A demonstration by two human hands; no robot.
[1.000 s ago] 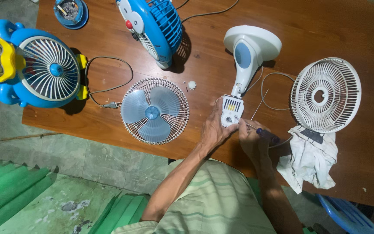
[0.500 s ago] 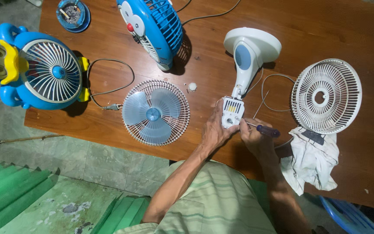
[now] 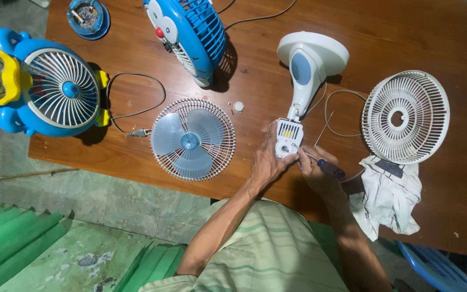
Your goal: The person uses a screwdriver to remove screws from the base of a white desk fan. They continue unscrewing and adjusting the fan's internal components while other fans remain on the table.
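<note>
A white and blue fan stand (image 3: 305,75) lies on the wooden table (image 3: 417,38), its round base pointing away from me. My left hand (image 3: 268,162) grips the white motor housing (image 3: 287,138) at the near end of the stand. My right hand (image 3: 315,173) holds a dark-handled screwdriver (image 3: 328,167) whose tip meets the housing. A grille with pale blue blades (image 3: 193,139) rests to the left. A white rear grille (image 3: 405,116) lies to the right.
A blue and yellow cartoon fan (image 3: 44,89) and a blue round fan (image 3: 190,32) stand at the left and back. A white rag (image 3: 387,197) lies near the right grille. A small white cap (image 3: 238,106) and cords lie on the table. A blue dish (image 3: 86,16) sits far left.
Both hands stay on the motor housing; my right hand has shifted slightly with the screwdriver. The camera view has drifted a little.
</note>
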